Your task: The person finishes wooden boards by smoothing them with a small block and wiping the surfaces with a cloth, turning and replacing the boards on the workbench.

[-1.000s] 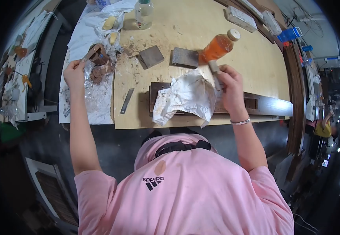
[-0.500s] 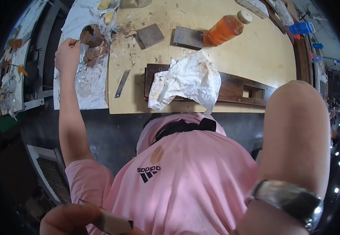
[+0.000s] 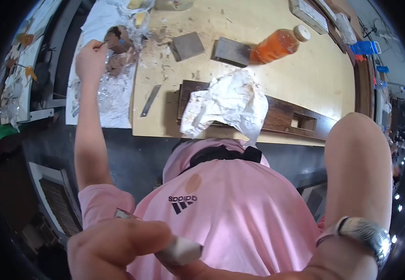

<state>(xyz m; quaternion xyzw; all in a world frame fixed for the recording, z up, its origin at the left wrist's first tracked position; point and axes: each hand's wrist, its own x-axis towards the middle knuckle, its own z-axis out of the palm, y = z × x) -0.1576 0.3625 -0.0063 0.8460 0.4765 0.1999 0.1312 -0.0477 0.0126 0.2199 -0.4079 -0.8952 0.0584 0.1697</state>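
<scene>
My left hand [image 3: 91, 60] reaches out at the upper left, its fingers pinched beside a brown, clay-like lump [image 3: 120, 41] with a hollow dark top and a blue spot. A thin dark bit shows at the fingertips, too small to name. Just below that lump lies a second brown lump [image 3: 115, 66], on a crumpled clear plastic sheet. Close to the camera at the bottom, my right hand [image 3: 118, 245] grips a small whitish object [image 3: 180, 251] with a dark end. My fingers cover much of it, and its kind is unclear. A watch [image 3: 365, 239] is on the right wrist.
On the table [image 3: 300, 77] are two grey blocks [image 3: 187, 46] [image 3: 232, 52], an orange-filled bottle [image 3: 277, 45], and a thin metal strip [image 3: 150, 101]. Crumpled white paper [image 3: 228, 100] covers part of a dark wooden piece [image 3: 282, 112]. Stained white cloth [image 3: 83, 105] lies at left.
My right hand has risen and moved right with the whitish object, showing more of it. The left hand stays beside the brown lump. The whole view has shifted slightly.
</scene>
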